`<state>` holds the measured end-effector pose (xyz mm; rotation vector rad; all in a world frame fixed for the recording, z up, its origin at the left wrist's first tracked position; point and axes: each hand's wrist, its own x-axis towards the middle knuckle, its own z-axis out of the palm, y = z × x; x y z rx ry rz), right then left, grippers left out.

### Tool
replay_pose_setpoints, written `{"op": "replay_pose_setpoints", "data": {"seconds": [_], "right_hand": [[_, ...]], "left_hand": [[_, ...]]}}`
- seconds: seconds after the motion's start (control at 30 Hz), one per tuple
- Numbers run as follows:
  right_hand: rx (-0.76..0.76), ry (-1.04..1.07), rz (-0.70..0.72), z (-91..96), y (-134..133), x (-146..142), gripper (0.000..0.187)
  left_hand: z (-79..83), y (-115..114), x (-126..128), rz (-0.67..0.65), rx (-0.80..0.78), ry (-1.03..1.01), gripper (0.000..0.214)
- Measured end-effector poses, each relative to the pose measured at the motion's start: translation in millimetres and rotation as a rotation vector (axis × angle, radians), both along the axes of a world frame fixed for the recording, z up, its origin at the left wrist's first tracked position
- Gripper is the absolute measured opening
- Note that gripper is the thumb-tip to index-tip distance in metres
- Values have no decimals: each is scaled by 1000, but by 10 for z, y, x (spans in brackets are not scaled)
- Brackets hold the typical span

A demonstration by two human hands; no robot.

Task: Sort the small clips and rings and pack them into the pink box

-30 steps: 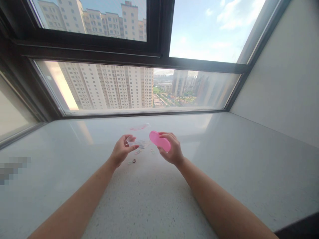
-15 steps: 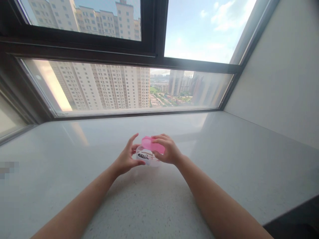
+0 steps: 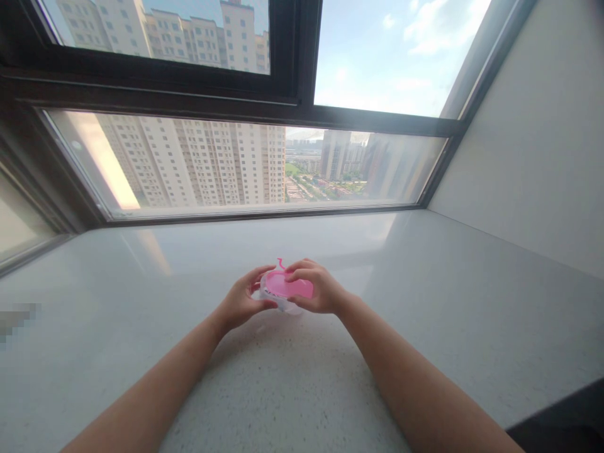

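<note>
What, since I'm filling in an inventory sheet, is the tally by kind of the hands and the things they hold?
Hands: 2 (left hand, right hand)
Pink lid: 1
Clear container: 1
Total: 4
Uncounted: the pink strip, possibly part of the container, and the mostly hidden contents.

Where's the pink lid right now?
Head view, just below centre: the pink lid is in the right hand, over the clear container that the left hand holds from its left side.

Bare hands (image 3: 244,299), bare forearms (image 3: 158,371)
</note>
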<state>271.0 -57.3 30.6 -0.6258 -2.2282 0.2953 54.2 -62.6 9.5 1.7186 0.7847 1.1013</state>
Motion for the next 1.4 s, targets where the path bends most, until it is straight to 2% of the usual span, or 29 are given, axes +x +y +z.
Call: {"op": "replay_pose_setpoints", "data": {"seconds": [0.3, 0.37, 0.47, 0.6, 0.7, 0.93, 1.07, 1.13, 1.23, 1.3, 1.4], "right_hand": [[-16, -36, -18, -82, 23, -95, 40], [-24, -71, -3, -86, 21, -108, 49], [-46, -153, 11, -72, 8, -106, 73], [-36, -254, -26, -52, -16, -102, 93], [-4, -311, -69, -51, -30, -130, 103], [46, -283, -135, -72, -29, -231, 91], [78, -235, -144, -74, 24, -177, 88], [78, -180, -210, -83, 83, -100, 86], [63, -104, -363, -116, 201, 38, 82], [44, -93, -443, -149, 278, 112, 79], [-3, -114, -494, -199, 356, 167, 79]], "left_hand": [[-36, 44, -57, 85, -5, -14, 76], [-27, 48, -58, 84, -2, -37, 77], [5, 35, -42, 83, -12, -76, 80], [51, 14, -21, 99, -27, -112, 58], [69, 15, -28, 122, -56, -142, 51], [94, -2, -15, 130, -86, -180, 48], [86, 69, -96, 140, -29, -143, 61], [33, 151, -187, 247, 18, -61, 56], [-104, 272, -289, 340, 124, 360, 55], [-192, 313, -272, 277, 187, 573, 61], [-252, 292, -119, 148, 246, 699, 62]]}}
